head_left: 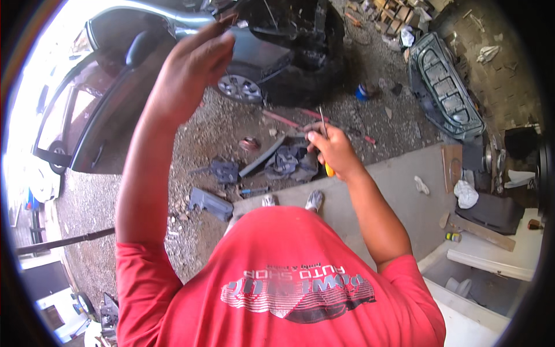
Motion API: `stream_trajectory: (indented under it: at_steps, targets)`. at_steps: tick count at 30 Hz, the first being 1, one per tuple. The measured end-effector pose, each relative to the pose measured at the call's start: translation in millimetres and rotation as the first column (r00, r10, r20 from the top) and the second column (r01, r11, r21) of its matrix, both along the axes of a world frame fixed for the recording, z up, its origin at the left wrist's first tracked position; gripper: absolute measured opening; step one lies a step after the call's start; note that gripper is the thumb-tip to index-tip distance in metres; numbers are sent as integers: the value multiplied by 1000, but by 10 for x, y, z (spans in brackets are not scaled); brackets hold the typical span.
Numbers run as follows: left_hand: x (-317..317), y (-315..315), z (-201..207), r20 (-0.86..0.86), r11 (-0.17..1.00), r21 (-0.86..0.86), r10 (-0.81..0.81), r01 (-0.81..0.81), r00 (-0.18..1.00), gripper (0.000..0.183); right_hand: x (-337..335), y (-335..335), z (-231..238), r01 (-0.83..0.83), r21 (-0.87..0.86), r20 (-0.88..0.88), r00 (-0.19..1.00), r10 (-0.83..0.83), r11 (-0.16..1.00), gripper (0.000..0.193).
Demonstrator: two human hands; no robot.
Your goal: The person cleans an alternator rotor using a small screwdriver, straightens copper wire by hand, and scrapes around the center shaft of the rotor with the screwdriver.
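My hands: two, being one left hand (pixel 199 66) and one right hand (pixel 338 153). Yellow-handled tool (pixel 330 169) in my right fingers: one. Red shirt (pixel 277 243) on me: one. My shoes (pixel 314 200): two. Dark car (pixel 257 52) in front of me: one, with one silver wheel (pixel 239 88) and one open door (pixel 104 118) that I can see. Green ribbed panel (pixel 450 87): one. Blue container (pixel 362 92): one. White crumpled pieces (pixel 466 194): at least four. Loose dark parts (pixel 288 161) near my feet: several, too jumbled for me to count.

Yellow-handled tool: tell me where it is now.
In the head view, just right of centre, the yellow-handled tool is gripped in the right hand, its metal shaft pointing toward the picture's top.
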State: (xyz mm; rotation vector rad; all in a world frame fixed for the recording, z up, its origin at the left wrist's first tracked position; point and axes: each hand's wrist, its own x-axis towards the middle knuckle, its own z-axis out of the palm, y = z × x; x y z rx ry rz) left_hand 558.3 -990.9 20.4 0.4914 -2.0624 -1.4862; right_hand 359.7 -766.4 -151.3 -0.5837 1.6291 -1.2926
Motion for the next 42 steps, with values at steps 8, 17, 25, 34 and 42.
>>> stream_trajectory:
  at_steps: [8,17,25,34,42]
  targets:
    - [-310,43,640,-283,969,12,-234,247,930,44,328,-380,145,-103,-261,-267,963,30,960,32]
    - [-39,148,665,-238,796,-604,-135,-38,962,53,484,-614,32,-499,-319,73,835,546,806,19]
    - [1019,-423,822,35,756,197,-642,624,766,80,-127,-682,229,-429,-267,-105,903,416,863,24]
    - [1280,-154,-223,614,954,220,-299,206,730,87,-75,-773,1613,-636,-245,-552,712,434,732,22]
    - [725,-572,-138,-783,702,318,-185,638,593,61,478,-978,801,-663,-144,-214,745,631,734,14]
